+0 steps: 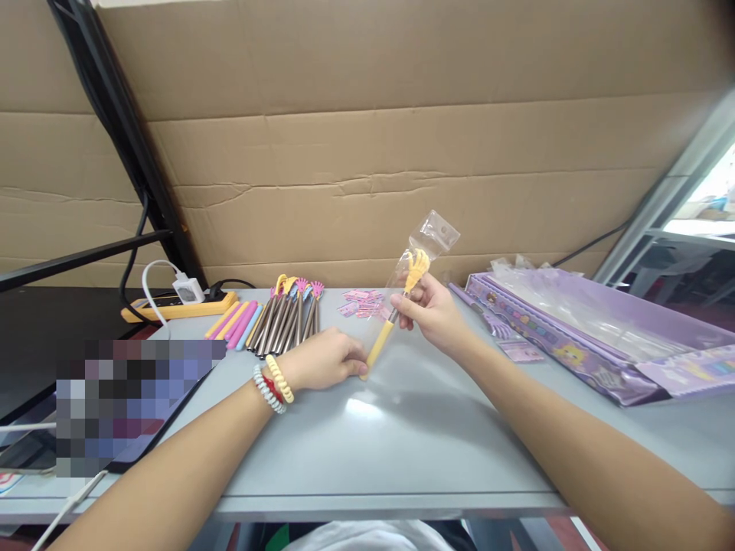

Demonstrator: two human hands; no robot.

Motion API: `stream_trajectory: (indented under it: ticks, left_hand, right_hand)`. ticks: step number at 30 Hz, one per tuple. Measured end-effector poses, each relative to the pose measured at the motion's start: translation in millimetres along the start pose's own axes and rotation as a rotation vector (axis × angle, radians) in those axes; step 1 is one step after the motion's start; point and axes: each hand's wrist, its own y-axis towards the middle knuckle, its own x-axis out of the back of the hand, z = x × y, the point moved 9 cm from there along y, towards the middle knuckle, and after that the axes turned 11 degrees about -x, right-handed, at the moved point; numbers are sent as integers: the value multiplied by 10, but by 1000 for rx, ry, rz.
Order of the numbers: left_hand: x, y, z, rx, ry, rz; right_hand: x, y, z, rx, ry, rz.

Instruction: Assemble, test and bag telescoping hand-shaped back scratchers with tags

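Observation:
A yellow back scratcher (381,341) with a hand-shaped head and a metal shaft slants across the middle of the table, its head end up. Around its upper part is a clear plastic bag (435,233) with a punched hang hole. My right hand (426,312) grips the scratcher and bag just below the yellow head. At the bottom of the yellow handle, my left hand (328,360) pinches the end between thumb and fingers. Beyond my left hand lie several metal shafts with hand-shaped heads (292,314) and, beside them, coloured handle tubes (236,324).
Small pink printed cards (364,301) lie at the back. On the right, a purple box (574,337) holds clear bags, with a purple back scratcher (488,315) alongside. At left are a yellow power strip (178,306), cables and a blurred-out screen (143,405). Cardboard (367,138) stands behind.

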Motion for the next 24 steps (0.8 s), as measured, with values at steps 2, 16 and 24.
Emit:
stream_trajectory:
  ticks: [2, 16, 24]
  left_hand:
    - [-8, -1, -2, -5, 11, 2]
    - [-20, -8, 32, 13, 52, 24]
    - [-10, -16, 8, 24, 77, 31]
  right_hand:
    - [11, 5, 7, 21, 39, 5]
    - [12, 32, -47, -7, -26, 11]
    - [-36, 22, -105, -71, -69, 44]
